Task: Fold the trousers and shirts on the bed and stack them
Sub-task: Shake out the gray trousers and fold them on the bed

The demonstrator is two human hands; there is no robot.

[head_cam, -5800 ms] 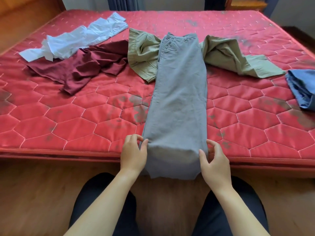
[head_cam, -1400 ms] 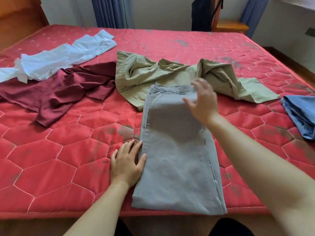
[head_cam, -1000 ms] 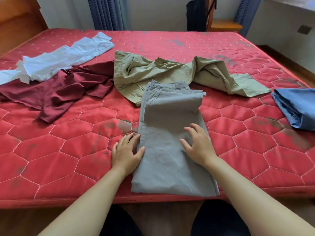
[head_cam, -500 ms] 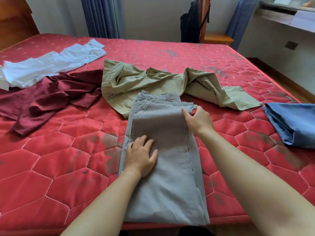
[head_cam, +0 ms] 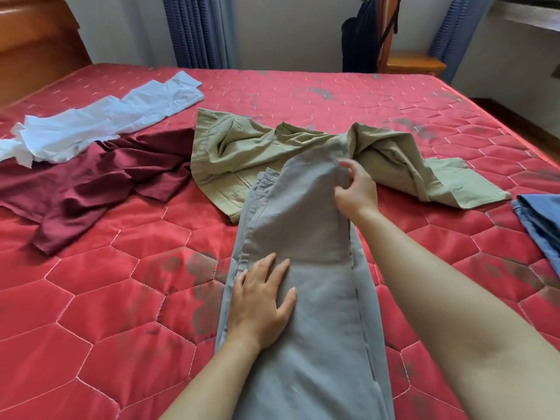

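Note:
Grey trousers lie lengthwise on the red mattress, folded over once. My left hand rests flat on their left middle, fingers spread. My right hand grips the far folded end and lifts it off the layer below, so a raised flap stands above the waistband. Behind them lie crumpled olive trousers, a maroon shirt to the left, a white garment at far left, and a blue garment at the right edge.
A wooden headboard stands at the far left. Blue curtains hang behind the bed, and a wooden chair with a dark bag stands past the far side. Floor shows at the right.
My right hand has closed on the far folded end of the grey trousers and raised it. My left hand stays pressed on the middle. The camera has moved closer.

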